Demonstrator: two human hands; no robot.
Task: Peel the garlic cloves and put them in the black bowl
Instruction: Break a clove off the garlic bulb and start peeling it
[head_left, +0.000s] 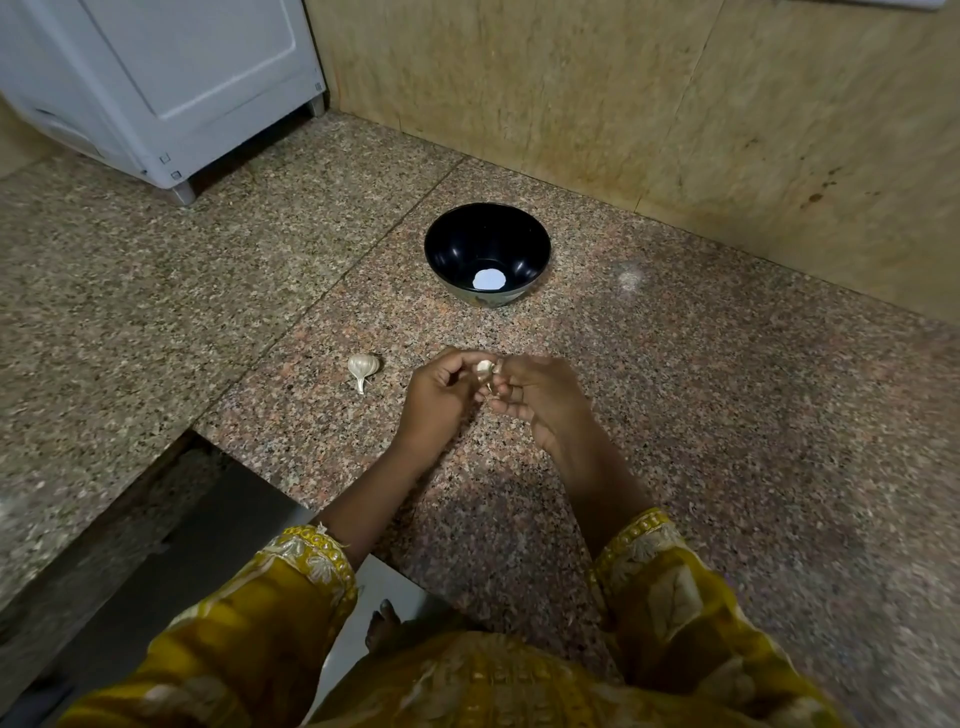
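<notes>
1. While both hands meet at frame centre, left hand (441, 388) and right hand (537, 395) pinch one garlic bulb (485, 368) between curled fingers, likely to pry cloves apart.
2. On the surface (675, 415) just left lies a spare garlic bulb (362, 367), within reach.
3. Above centre stands the black bowl (462, 244), facing the hands; no cloves inside yet.

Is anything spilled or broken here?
Nothing spilled or broken. The bowl stands upright; a bulb lies on the counter. Only a pale smudge marks the counter right of the bowl.

Head-worn view, steeply downward (seemingly close)
</notes>
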